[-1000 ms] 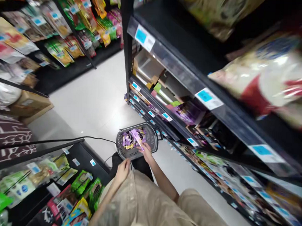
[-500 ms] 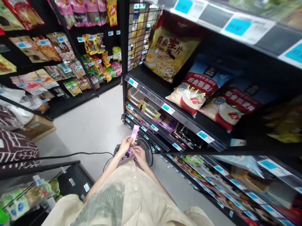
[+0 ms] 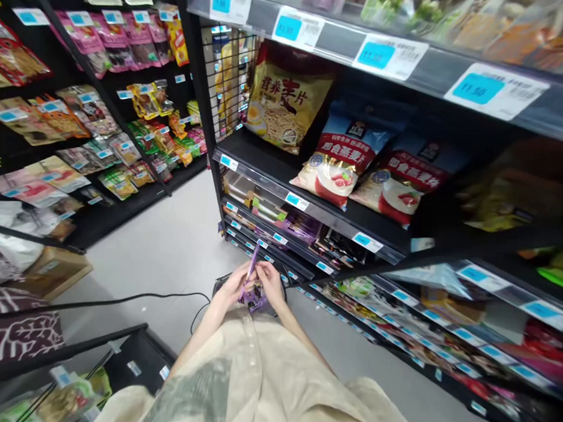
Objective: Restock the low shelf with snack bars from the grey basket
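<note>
Both my hands meet low in front of me, above a dark mesh basket (image 3: 221,285) standing on the floor. My left hand (image 3: 234,287) and my right hand (image 3: 269,282) are closed on a bunch of thin purple packets (image 3: 251,283), one of which sticks up edge-on between the fingers. More purple packets (image 3: 255,303) show in the basket just under my hands. My beige clothing covers the lower middle of the view and hides most of the basket.
A black shelf rack (image 3: 320,175) on the right holds oat bags (image 3: 339,167), a yellow cereal bag (image 3: 286,105) and small snack boxes with blue price tags. Snack shelves (image 3: 80,127) line the left. A black cable (image 3: 133,298) runs across the grey floor. A cardboard box (image 3: 50,269) sits left.
My hands went from reaching into the basket to rising together with purple packets held between them. The camera tilted up, bringing the upper shelves into view.
</note>
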A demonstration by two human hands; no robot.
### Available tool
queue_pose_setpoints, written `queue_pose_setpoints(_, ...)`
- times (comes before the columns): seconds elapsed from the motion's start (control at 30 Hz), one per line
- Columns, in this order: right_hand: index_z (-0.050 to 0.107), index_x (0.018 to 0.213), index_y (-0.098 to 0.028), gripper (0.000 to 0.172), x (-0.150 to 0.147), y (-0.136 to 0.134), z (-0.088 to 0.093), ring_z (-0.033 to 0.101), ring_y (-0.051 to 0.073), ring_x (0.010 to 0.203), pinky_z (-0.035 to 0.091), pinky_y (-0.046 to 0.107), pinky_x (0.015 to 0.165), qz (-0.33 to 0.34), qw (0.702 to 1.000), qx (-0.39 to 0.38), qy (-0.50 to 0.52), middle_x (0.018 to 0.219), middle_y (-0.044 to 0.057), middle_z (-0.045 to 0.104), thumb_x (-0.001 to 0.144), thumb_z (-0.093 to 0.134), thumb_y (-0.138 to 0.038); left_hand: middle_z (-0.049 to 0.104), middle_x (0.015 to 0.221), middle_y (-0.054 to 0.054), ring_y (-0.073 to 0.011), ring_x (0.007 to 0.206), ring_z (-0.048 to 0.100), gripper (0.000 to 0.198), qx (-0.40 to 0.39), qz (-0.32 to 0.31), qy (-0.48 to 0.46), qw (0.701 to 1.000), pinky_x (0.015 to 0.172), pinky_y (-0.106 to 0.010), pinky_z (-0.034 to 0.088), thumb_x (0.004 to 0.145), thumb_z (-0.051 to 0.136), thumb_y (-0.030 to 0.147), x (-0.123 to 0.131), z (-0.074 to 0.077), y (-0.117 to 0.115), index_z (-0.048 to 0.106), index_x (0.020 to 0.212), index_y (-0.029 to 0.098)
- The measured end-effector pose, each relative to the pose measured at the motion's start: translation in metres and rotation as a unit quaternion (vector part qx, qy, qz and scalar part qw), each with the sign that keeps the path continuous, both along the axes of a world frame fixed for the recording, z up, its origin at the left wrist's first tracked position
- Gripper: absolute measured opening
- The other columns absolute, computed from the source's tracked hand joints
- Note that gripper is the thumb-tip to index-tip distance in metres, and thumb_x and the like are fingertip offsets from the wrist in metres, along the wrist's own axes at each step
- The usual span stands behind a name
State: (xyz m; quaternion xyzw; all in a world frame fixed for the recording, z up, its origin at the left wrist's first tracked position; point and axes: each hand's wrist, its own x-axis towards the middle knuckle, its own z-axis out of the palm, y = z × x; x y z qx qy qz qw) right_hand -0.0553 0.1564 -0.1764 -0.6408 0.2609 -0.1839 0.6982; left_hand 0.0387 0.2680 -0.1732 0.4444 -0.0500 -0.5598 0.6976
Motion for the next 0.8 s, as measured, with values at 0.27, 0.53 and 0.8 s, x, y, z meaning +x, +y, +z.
queue_pose_setpoints(0.27, 0.074, 0.079, -0.018, 0.040, -0.011, 0.004, -0.049, 0.054, 0.013, 0.049, 0.042, 0.022, 0.045, -0.013, 0.991, 0.098, 0.090, 0.064, 0.000, 0.066, 0.076, 0.077, -0.058, 0.071, 0.079, -0.002, -0.0193, 0.070, 0.067, 0.032, 0.200, -0.047, -0.419, 0.885, 0.074, -0.032, 0.051, 0.096, 0.049, 0.044, -0.016, -0.029, 0.007, 0.057, 0.116, 0.020)
queue_pose_setpoints(0.53, 0.067, 0.084, -0.015, 0.028, 0.029, -0.138, -0.063, 0.066, 0.013, 0.068, 0.060, 0.026, 0.068, -0.272, 0.953, 0.093, 0.101, 0.076, 0.002, 0.070, 0.084, 0.075, -0.041, 0.062, 0.136, -0.015, -0.0263, 0.129, 0.058, 0.040, 0.180, -0.063, -0.491, 0.850, 0.114, -0.045, 0.042, 0.098, 0.045, 0.038, -0.062, -0.043, 0.058, 0.060, 0.129, 0.019)
queue_pose_setpoints(0.8, 0.063, 0.102, -0.012, 0.016, 0.085, -0.245, -0.075, 0.069, 0.012, 0.076, 0.061, 0.028, 0.075, -0.346, 0.913, 0.014, 0.215, 0.086, 0.002, 0.069, 0.101, 0.059, -0.027, 0.069, 0.126, -0.014, -0.0262, 0.113, 0.068, 0.040, 0.230, -0.106, -0.431, 0.866, 0.103, -0.045, 0.053, 0.096, 0.047, 0.046, -0.085, -0.082, 0.134, 0.066, 0.120, 0.019)
